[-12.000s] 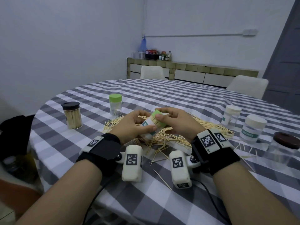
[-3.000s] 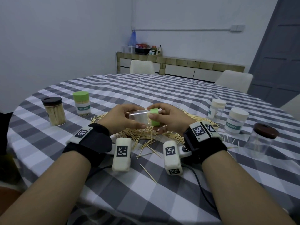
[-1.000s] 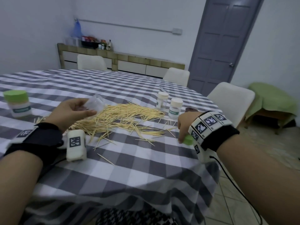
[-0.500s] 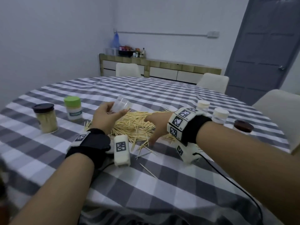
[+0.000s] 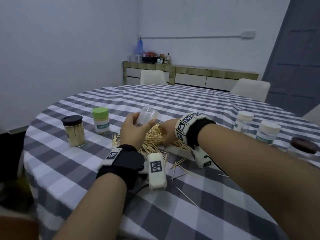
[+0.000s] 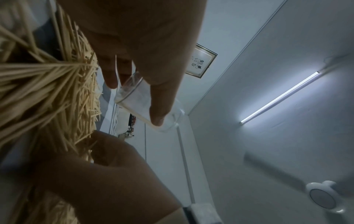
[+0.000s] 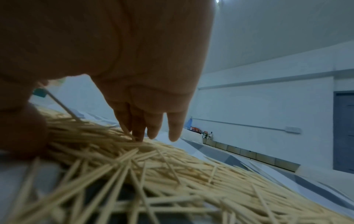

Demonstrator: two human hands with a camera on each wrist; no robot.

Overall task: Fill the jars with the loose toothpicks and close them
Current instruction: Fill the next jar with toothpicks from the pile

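At the centre of the checked table (image 5: 216,108), in the head view, lies the pile of loose toothpicks (image 5: 154,137), with strays scattered toward 6 o'clock. The left hand (image 5: 133,132) holds an uncapped clear jar (image 5: 147,115) raised just above the pile's 11 o'clock edge, thumb and fingers wrapped round its wall; the left wrist view shows the jar (image 6: 145,103) tilted and see-through. The right hand (image 5: 168,132) rests on the pile at its 3 o'clock side, and the right wrist view shows its fingers (image 7: 138,130) reaching down into the toothpicks (image 7: 153,166), the thumb opposite; whether it pinches any I cannot tell. At 9 o'clock stand a filled green-lidded jar (image 5: 101,120) and a filled dark-lidded jar (image 5: 74,130), both capped. At 3 o'clock stand two white-lidded jars (image 5: 266,134) and a brown-lidded jar (image 5: 301,148).
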